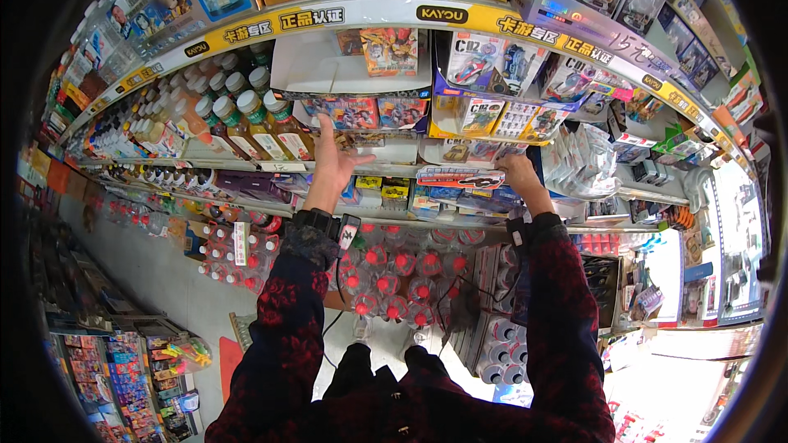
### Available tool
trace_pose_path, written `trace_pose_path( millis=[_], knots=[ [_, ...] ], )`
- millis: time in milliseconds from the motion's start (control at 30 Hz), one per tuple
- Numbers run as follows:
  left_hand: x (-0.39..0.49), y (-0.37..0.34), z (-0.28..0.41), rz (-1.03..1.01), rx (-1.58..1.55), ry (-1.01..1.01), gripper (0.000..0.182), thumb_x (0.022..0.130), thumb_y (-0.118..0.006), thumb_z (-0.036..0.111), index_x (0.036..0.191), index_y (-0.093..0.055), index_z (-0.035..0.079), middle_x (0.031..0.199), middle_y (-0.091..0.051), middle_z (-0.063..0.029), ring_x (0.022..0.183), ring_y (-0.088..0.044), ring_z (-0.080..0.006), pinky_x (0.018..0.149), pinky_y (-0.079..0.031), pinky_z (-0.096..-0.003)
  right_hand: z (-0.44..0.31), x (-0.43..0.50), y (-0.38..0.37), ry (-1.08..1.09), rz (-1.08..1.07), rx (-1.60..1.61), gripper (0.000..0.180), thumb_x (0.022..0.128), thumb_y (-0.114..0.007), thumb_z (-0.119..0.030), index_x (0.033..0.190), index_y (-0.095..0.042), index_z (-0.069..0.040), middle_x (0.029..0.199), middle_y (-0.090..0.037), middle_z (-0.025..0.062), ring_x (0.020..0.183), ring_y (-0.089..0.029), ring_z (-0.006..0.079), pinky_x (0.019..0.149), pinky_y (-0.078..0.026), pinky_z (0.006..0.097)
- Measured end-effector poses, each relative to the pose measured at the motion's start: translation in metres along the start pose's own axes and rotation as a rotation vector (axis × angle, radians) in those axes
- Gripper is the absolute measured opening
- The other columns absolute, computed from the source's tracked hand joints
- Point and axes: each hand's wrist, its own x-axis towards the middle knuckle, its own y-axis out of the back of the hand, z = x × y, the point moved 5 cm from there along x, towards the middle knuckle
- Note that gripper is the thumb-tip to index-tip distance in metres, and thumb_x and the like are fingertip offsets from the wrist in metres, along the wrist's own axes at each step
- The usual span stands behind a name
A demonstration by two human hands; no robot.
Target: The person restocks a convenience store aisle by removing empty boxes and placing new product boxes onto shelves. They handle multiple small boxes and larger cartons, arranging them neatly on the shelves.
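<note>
My left hand (332,159) is raised at the shelf, fingers spread and nothing in it. It is between the bottles with green-and-white caps (249,109) and a stacked display box of red-and-blue toy packs (345,112). My right hand (522,173) has its fingers bent at the right end of a low display box with car pictures (465,151); whether they grip its edge is hidden. Just left of that hand, a red-and-white printed strip (462,178) hangs along the shelf front. Above it sits a yellow-edged display box (492,118) of white toy boxes.
Clear plastic bags (578,163) hang right of my right hand. A yellow-and-white shelf edge strip (381,10) curves overhead. Large bottles with red caps (394,283) crowd the floor by my feet, and shrink-wrapped cans (505,344) stand to their right.
</note>
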Motion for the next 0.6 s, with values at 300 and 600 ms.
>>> trace_pose_path(
  millis=[300, 600],
  knots=[
    [0.003, -0.006, 0.007, -0.107, -0.124, -0.008, 0.082, 0.079, -0.048, 0.055, 0.135, -0.005, 0.012, 0.135, -0.013, -0.0196, 0.121, -0.022, -0.0423, 0.086, -0.037, -0.0619, -0.008, -0.010, 0.006, 0.004, -0.021, 0.018, 0.017, 0.069, -0.056, -0.005, 0.083, -0.065, -0.008, 0.075, -0.059, 0.0144, 0.076, -0.057, 0.0324, 0.067, -0.045, 0.0386],
    [0.002, -0.006, -0.001, 0.076, -0.110, 0.149, 0.032, 0.092, -0.035, 0.018, 0.113, -0.033, -0.007, 0.112, -0.044, -0.0216, 0.101, -0.049, -0.0362, 0.083, -0.048, -0.0513, -0.067, -0.009, 0.045, -0.068, 0.024, -0.021, 0.018, 0.071, -0.049, -0.003, 0.086, -0.059, -0.002, 0.080, -0.059, 0.0182, 0.079, -0.057, 0.0333, 0.070, -0.045, 0.0412]
  ],
)
